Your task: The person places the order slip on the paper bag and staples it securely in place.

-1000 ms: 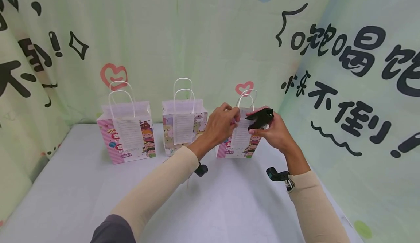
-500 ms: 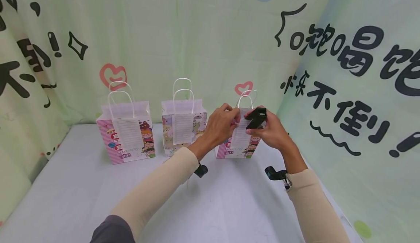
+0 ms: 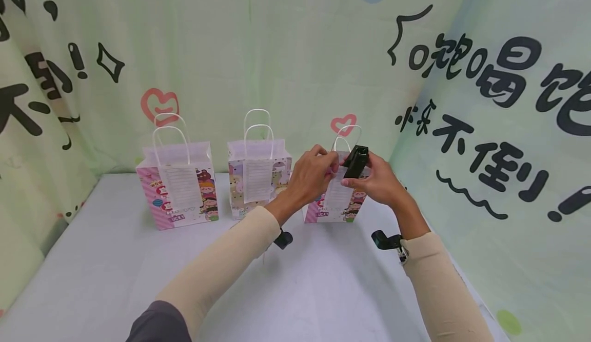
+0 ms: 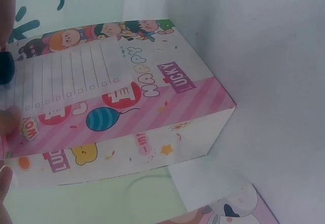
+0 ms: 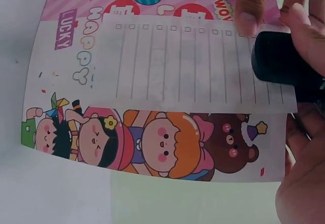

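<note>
At the right stands a pink and white gift bag (image 3: 318,214) with cartoon figures and white handles. A lined paper slip with checkboxes (image 5: 193,66) lies flat against its front. My left hand (image 3: 311,173) pinches the slip and the bag's top edge, its thumb on the slip. In my right hand (image 3: 380,180) is a black stapler (image 3: 356,161), gripped between thumb and fingers. The stapler's end (image 5: 274,56) overlaps the slip's upper part near the bag's rim. Its lower jaw is mostly hidden behind the bag.
Two more gift bags, a pink one (image 3: 152,198) and a lilac one (image 3: 236,188), stand to the left, each with a lined slip on its front. The table (image 3: 115,275) has a white cover. A printed curtain (image 3: 300,49) hangs close behind the bags.
My right hand has brought the stapler left and turned it more upright over the bag's top edge. The front handle of that bag has tilted left. My left hand stays put.
</note>
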`<state>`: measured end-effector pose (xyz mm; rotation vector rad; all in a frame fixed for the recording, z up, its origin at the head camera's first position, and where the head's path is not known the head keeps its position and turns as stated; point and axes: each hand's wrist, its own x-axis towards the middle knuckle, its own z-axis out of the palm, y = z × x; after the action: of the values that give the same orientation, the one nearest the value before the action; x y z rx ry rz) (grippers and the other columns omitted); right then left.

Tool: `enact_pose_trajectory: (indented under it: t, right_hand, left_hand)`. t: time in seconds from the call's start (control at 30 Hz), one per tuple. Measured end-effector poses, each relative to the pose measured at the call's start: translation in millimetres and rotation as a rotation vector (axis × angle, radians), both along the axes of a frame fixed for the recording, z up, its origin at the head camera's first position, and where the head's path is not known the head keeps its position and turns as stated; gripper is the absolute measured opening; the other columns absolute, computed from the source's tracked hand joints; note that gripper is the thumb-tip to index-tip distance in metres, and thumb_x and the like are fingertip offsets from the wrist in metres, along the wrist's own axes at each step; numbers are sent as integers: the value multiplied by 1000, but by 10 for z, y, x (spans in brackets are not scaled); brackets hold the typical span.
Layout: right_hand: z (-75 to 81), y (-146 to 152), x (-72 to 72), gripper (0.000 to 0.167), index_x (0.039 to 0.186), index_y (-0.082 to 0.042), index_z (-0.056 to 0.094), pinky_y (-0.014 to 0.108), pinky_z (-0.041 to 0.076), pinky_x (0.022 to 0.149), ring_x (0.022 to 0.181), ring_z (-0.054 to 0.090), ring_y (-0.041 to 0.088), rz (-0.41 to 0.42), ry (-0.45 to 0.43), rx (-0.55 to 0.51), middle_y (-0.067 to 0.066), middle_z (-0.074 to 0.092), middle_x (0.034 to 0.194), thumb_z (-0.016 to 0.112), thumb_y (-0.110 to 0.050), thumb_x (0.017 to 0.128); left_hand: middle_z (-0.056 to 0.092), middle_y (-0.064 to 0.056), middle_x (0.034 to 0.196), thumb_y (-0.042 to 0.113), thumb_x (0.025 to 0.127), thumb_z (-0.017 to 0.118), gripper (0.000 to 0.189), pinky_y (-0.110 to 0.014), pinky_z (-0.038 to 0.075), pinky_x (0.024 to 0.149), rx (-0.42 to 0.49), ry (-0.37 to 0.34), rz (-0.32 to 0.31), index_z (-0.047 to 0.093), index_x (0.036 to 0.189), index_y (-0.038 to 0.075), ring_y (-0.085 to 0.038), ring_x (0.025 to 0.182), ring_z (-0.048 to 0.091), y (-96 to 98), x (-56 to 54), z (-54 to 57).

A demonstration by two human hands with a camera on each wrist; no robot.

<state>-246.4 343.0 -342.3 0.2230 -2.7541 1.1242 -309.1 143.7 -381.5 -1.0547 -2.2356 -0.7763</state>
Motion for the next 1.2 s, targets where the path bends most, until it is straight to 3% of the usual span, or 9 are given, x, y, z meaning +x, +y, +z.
enact_pose_trajectory:
  t: [0.13,0.37,0.63,0.73,0.87,0.93,1.0,1.1,1.2]
  right_hand:
    - [-29,-49,-8,64,144,-6,52,69,51,106,130,62,47,-11,14,22,23,63,143,85,-19,91]
    - [-151,-156,-20,58,141,-2,54,66,54,103,124,65,46,-33,139,-34,25,66,136,83,-5,90]
    - [-237,-241,-9,53,134,1,56,63,58,97,116,69,45,-102,252,-27,25,71,125,84,-7,90]
    - [-205,-239,20,57,138,-1,54,63,58,96,117,69,46,-120,234,4,25,71,126,84,-11,91]
    - [-125,-187,56,66,146,-5,47,64,57,100,123,67,46,-79,129,8,24,68,137,84,-17,93]
    - [-80,-152,61,67,149,-6,45,65,54,104,125,65,45,-50,71,-76,24,64,141,82,-20,95]
    - [-25,-123,72,64,149,-5,44,65,48,113,127,63,40,-29,42,-232,21,64,142,78,-20,98]
    - [66,-99,123,52,146,-5,48,61,36,124,126,62,28,-27,83,-515,8,71,134,73,-19,102]
    - [141,-122,207,45,142,-7,49,52,23,132,126,64,17,19,159,-768,0,72,128,68,-21,104]
  left_hand:
    - [75,-2,98,11,96,77,12,-30,54,83,10,11,-3,67,95,16,-18,100,63,1,-7,-4]
    - [74,-2,99,10,96,77,12,-30,55,85,10,-4,0,67,95,16,-18,101,63,-5,0,-11]
    - [74,0,95,7,96,75,13,-31,54,87,16,-8,7,67,93,17,-17,105,63,-1,1,-9]
    - [76,2,92,6,96,74,13,-32,54,87,21,4,-1,67,94,17,-18,107,63,18,-14,5]
    - [78,2,93,8,98,75,10,-32,54,88,18,13,7,69,96,16,-19,108,64,29,-27,9]
    - [79,1,94,10,98,75,8,-32,55,87,14,24,13,69,96,15,-18,107,64,22,-25,5]
    - [80,1,96,10,99,75,7,-31,56,88,7,29,12,70,97,15,-18,107,65,11,-14,0]
    - [81,0,102,12,99,75,7,-31,56,92,-18,32,15,70,100,15,-20,113,64,-3,7,0]
    - [80,-1,117,17,96,80,14,-35,53,105,-51,18,71,71,108,18,-23,128,59,-51,59,25]
